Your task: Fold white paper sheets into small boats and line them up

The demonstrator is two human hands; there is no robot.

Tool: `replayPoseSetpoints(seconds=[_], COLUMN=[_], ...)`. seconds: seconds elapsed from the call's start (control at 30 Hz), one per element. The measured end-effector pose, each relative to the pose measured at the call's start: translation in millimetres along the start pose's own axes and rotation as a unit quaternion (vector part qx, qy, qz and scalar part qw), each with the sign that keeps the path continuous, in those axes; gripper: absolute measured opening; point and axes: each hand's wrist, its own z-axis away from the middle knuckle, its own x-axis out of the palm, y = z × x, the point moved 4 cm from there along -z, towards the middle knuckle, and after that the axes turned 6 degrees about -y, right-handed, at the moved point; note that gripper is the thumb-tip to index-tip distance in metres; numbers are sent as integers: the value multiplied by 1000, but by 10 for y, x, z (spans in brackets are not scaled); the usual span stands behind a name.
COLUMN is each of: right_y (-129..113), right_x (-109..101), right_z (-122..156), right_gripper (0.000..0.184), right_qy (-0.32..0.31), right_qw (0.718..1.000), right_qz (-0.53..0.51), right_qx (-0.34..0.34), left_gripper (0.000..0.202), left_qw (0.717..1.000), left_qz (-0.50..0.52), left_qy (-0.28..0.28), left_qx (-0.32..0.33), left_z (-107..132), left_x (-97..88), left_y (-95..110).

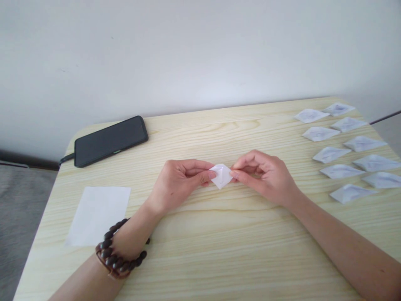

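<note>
A small piece of folded white paper [221,176], roughly diamond-shaped with creases down its middle, is held up between both hands over the table. My left hand [184,180] pinches its left corner, thumb on the near face and fingers behind. The right corner is gripped between the thumb and forefinger of my right hand [261,175]. Several folded paper boats [331,154] stand in two rows at the table's right side, beyond my right hand. A flat sheet of white paper [98,213] lies left of my left forearm, partly behind the beaded bracelet [117,255].
The light wood-grain table [200,259] meets a white wall [194,54] at its back edge. A black phone [111,141] lies at the back left, with a cable [66,158] plugged into its left end. Grey floor shows past the left edge.
</note>
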Motion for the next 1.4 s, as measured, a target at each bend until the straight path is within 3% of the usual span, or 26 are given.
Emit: replayPoseSetpoints(seconds=[0.1, 0.23, 0.4, 0.67, 0.73, 0.83, 0.93, 1.2, 1.4], right_y=[1, -41, -81, -152, -164, -170, -160, -116, -100], right_x=[8, 38, 85, 99, 101, 105, 101, 97, 78], right_z=[2, 10, 24, -17, -26, -23, -13, 3, -8], right_gripper=[17, 14, 11, 7, 6, 6, 7, 12, 13], right_qy=[-4, -15, -10, -28, -35, -34, -24, -12, -15], right_qw=[1000, 998, 991, 971, 964, 955, 950, 946, 941], right_qz=[-19, 55, 113, 213, 234, 259, 277, 300, 319], right_qx=[-3, -25, -70, -109, -121, -138, -140, -125, -110], left_gripper=[23, 34, 16, 15, 13, 8, 8, 21, 16], left_qw=[1000, 999, 998, 987, 964, 900, 850, 774, 772], left_qz=[3, -13, -50, -113, -197, -339, -420, -543, -569], left_qy=[-21, -35, 10, 63, 76, 72, 66, 85, 89], left_qx=[-11, -15, 26, 95, 159, 266, 311, 313, 268], left_z=[10, 16, 15, 16, 30, 70, 105, 168, 182], left_x=[27, 55, 44, 55, 47, 56, 62, 157, 196], left_y=[4, 30, 52, -9, 19, 64, 64, 92, 93])
